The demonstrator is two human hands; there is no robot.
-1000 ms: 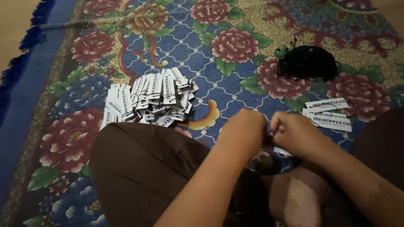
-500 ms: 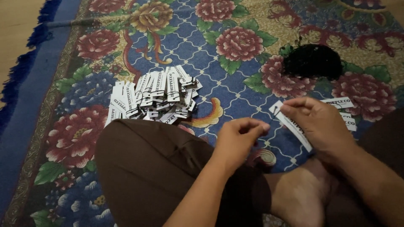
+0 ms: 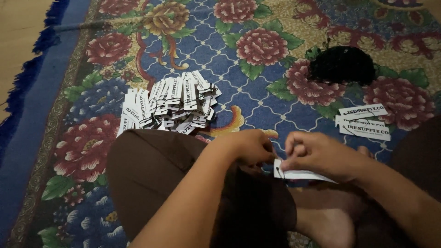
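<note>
— Over the lap, both hands are together again. Half a second ago the right hand was out toward the carpet with a white paper tag and the left hand waited alone; now the tag is between them, just above the knee.

— How do the hands stand?

— I see the right hand closed on the tag, thumb and fingers pinching its left end, where a small hole with a dark thread shows. The left hand is curled, fingertips at the same end; whether it grips the thread or only touches the tag, I cannot tell. I judge the work has gone from fetching to handling the thread.

— What lies around?

— A small stack of tags is on the flowered carpet to the right, a big pile of tags to the left, and a black tangle of thread further away. The brown knee is close under the hands, nothing else stands between them.
</note>
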